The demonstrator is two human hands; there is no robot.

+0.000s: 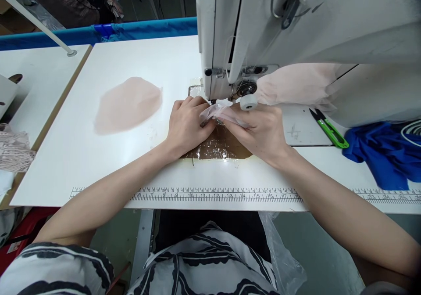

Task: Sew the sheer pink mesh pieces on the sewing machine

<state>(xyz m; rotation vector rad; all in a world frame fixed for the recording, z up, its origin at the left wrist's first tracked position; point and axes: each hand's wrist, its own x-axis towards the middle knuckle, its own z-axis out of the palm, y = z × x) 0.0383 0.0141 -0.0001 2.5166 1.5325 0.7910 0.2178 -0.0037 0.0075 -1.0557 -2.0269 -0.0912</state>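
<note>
Beneath the needle area of a white sewing machine [217,27], a bunched strip of sheer pale-pink fabric [217,112] runs between my two hands. My left hand [190,124] lies left of the needle, its thumb and fingers closed on the fabric's edge. On the other side, my right hand [258,128] pinches the same fabric, its fingertips partly hidden below the machine head. Brown tape [217,148] covers the machine bed under both hands. The exact stitching point is hidden by the fabric and fingers.
A flat pale-pink fabric piece [130,105] lies at left. More pink fabric [296,84] sits behind the needle at right. Green thread snips [330,130] lie beside blue cloth [384,152]. A printed ruler [210,195] follows the front edge. Pale ties [15,150] are piled far left.
</note>
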